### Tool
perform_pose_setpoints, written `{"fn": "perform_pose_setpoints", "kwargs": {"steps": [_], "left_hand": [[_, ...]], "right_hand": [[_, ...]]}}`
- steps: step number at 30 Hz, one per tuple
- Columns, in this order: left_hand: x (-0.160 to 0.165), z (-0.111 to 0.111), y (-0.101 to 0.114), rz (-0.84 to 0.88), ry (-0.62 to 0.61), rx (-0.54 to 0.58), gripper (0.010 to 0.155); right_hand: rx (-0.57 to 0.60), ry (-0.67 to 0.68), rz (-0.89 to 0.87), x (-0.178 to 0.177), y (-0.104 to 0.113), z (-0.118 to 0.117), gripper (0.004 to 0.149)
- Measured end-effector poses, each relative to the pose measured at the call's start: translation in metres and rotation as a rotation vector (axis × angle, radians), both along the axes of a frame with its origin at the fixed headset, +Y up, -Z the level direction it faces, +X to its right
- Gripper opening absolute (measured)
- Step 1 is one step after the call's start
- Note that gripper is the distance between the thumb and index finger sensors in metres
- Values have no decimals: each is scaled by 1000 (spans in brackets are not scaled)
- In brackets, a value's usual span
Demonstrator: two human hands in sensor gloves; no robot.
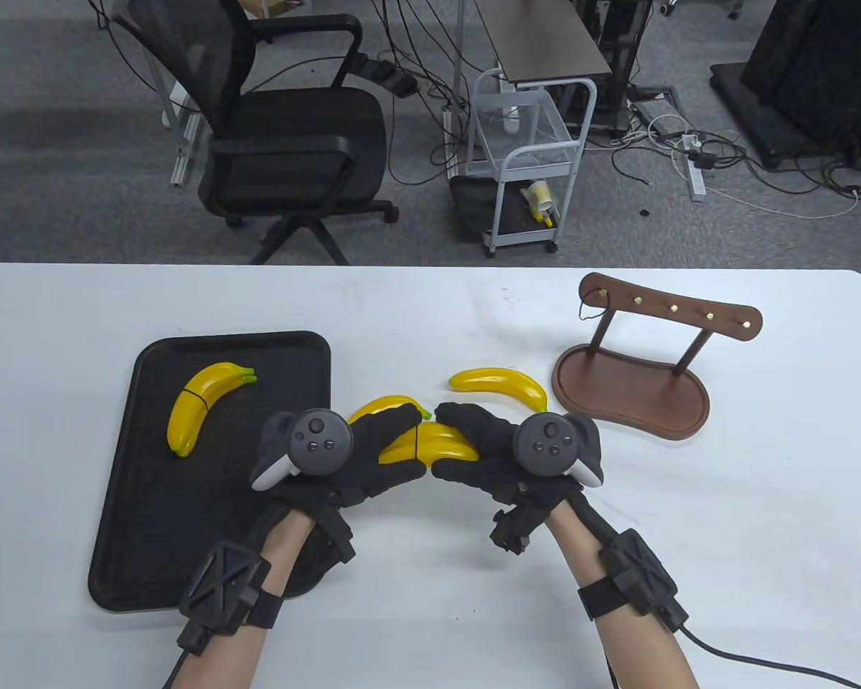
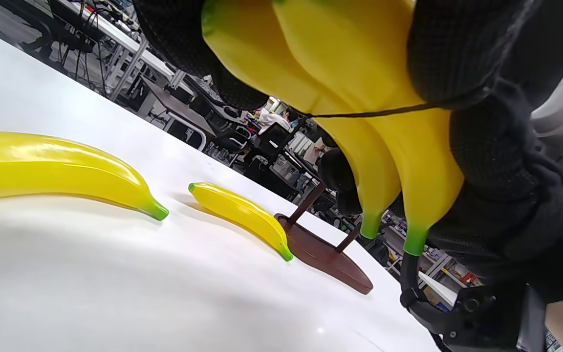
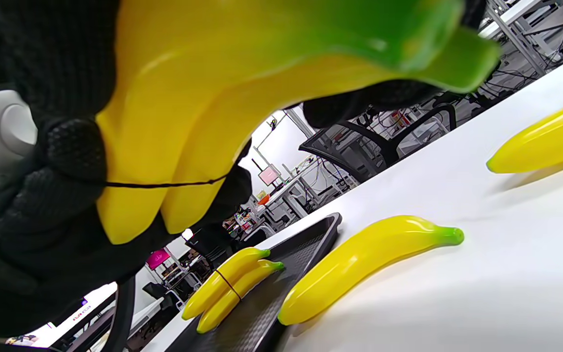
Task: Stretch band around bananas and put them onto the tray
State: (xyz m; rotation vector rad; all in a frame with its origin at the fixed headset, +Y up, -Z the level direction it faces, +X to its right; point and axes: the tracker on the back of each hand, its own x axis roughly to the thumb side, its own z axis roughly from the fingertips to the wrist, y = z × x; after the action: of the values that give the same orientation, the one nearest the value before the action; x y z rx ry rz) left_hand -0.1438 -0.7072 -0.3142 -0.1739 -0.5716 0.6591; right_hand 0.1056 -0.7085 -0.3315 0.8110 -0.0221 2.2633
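Two yellow bananas [image 1: 434, 443] lie side by side in both hands, just above the table right of the tray. A thin black band [image 2: 369, 113] runs across them, also the band [image 3: 164, 185] in the right wrist view. My left hand [image 1: 374, 448] grips their left end and my right hand [image 1: 484, 448] grips their right end, fingers curled round them. A banded banana pair [image 1: 208, 409] lies on the black tray [image 1: 151, 545]. One loose banana [image 1: 382, 407] lies behind my left fingers, another loose banana [image 1: 499, 382] farther right.
A brown wooden hook stand [image 1: 631, 387] stands on the table to the right. The white table's far edge runs behind it. An office chair [image 1: 287, 136] and a white cart [image 1: 524, 165] stand on the floor beyond.
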Motion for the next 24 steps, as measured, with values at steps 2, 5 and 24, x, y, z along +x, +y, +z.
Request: {"fn": "perform_pose_setpoints", "kwargs": {"steps": [2, 5, 24], "left_hand": [[0, 0, 0, -3, -1, 0, 75], [1, 0, 0, -8, -4, 4, 75], [0, -2, -6, 31, -22, -38, 75]], "right_hand": [[4, 2, 5, -1, 0, 1, 83], [8, 7, 7, -3, 0, 1, 83], [6, 37, 63, -7, -1, 3, 83]]}}
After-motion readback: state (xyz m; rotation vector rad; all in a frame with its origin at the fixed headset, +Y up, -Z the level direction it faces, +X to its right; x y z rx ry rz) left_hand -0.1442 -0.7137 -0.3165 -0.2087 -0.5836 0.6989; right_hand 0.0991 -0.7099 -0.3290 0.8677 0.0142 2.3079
